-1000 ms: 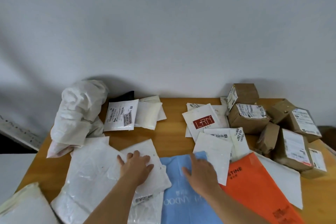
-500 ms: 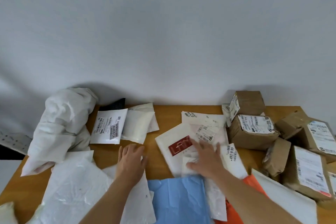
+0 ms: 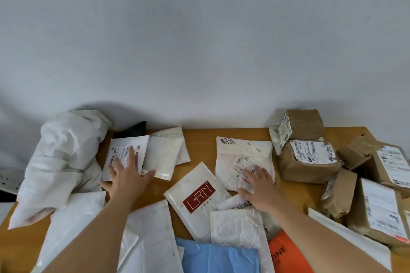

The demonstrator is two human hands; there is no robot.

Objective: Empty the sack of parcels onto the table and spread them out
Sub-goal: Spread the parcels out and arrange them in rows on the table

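Both hands flat and spread, no grip on anything: left hand (image 3: 126, 176) pressing palm-down on the labelled white mailer (image 3: 124, 153) at the far left of the surface (image 3: 199, 139), just beside the emptied, crumpled sack (image 3: 64, 162); right hand (image 3: 259, 186) lying with fingers fanned on the creased white pouch (image 3: 244, 159) near the middle. Parcels already out and across the wood: brown boxes (image 3: 308, 159) heaped at the right, the white mailer with the red logo (image 3: 197, 199) between the two hands, blue bag (image 3: 217, 257) and orange bag (image 3: 281, 252) at the near edge.

Best done as a slide, not a lift. Keep palms low and fingers wide so thin plastic moves as a sheet instead of bunching. Push the labelled mailer away from the cream padded envelope (image 3: 164, 157) it overlaps, toward bare wood and clear of the sack. Draw the creased pouch off the small labelled packet (image 3: 237, 204) under the right palm; possibly a further packet below, too hidden to tell. Light pressure only: slick film on slick film tends to drag neighbours along. Mind the far edge by the wall and the box heap; a shove rightward could topple the upper carton (image 3: 301, 124). Overlaps at the near edge left to sort
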